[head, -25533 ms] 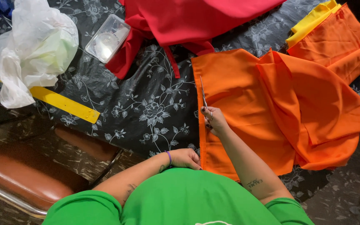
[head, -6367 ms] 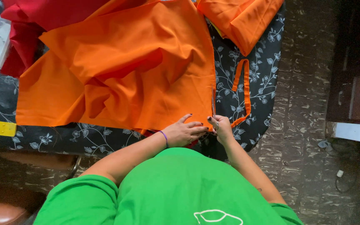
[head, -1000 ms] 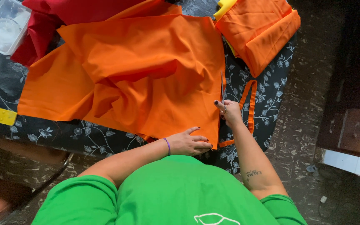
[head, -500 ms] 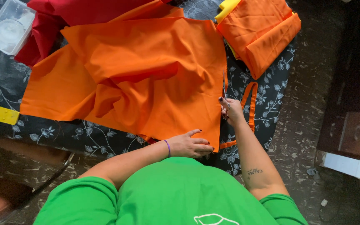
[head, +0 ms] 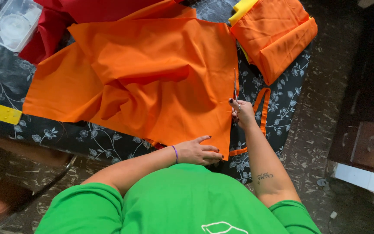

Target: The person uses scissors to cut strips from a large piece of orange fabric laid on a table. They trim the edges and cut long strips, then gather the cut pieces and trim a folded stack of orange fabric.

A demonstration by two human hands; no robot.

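Orange fabric [head: 152,73] is lying spread across frame centre on the floral-clothed table [head: 5,82] | left hand [head: 197,152] is pressing flat, fingers spread, pinning the near corner taut | right hand [head: 242,113] is gripping scissors [head: 235,91], blades running along the right edge | trimmed strip [head: 262,112] is trailing right of centre.

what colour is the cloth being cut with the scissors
Orange: the cloth under the scissors is plain orange, clearest in the head view.

Right hand: your right hand [head: 242,113] grips scissors [head: 235,93], blades pointing to 12 o'clock along the orange fabric [head: 152,78] edge.
Left hand: your left hand [head: 198,151] presses the fabric's corner at 6 o'clock.
Cut strip: orange strip [head: 262,108] at 3 o'clock.
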